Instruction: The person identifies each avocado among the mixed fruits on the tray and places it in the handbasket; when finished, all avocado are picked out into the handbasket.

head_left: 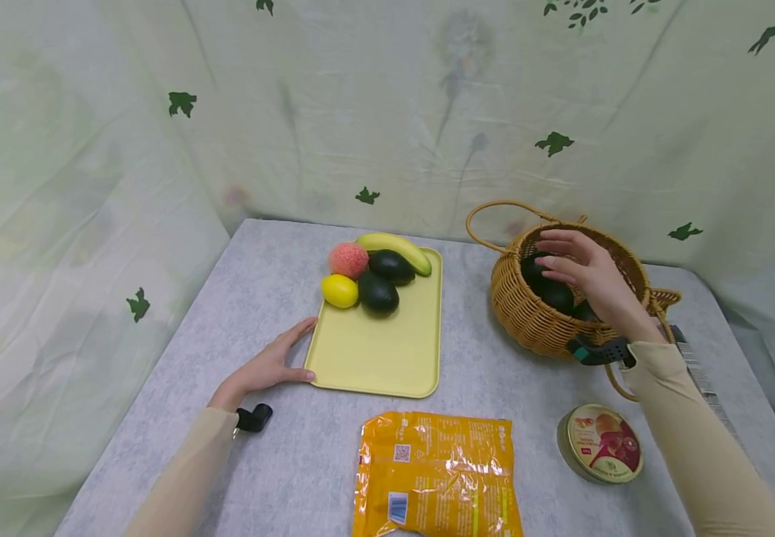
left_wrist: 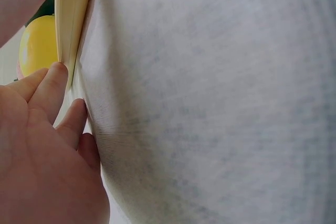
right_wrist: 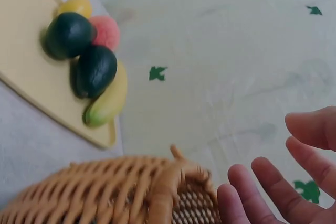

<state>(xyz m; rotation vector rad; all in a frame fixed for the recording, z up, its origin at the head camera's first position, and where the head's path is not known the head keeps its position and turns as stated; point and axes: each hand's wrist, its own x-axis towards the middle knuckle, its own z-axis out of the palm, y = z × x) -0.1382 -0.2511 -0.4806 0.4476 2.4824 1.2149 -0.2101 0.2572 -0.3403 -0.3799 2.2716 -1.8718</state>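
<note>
My left hand (head_left: 266, 368) touches the left edge of a yellow tray (head_left: 374, 358), its fingers spread along the rim. On the tray's far end lie a lemon (head_left: 339, 291), a pinkish-red round fruit (head_left: 348, 260), a banana (head_left: 397, 247) and two dark green avocados (head_left: 378, 292). Over the mouth of a wicker basket (head_left: 528, 321), my right hand (head_left: 585, 272) hovers with fingers apart and nothing held. Inside the basket are dark green fruits (head_left: 553, 292), partly hidden by that hand. The right wrist view shows its fingers (right_wrist: 268, 182) beside the basket rim.
An orange plastic packet (head_left: 437, 477) lies at the table's near edge. A round tin (head_left: 603, 444) stands to its right, below the basket. The basket's handle (head_left: 494, 205) sticks up at the back. A printed cloth (head_left: 387, 112) hangs behind the table.
</note>
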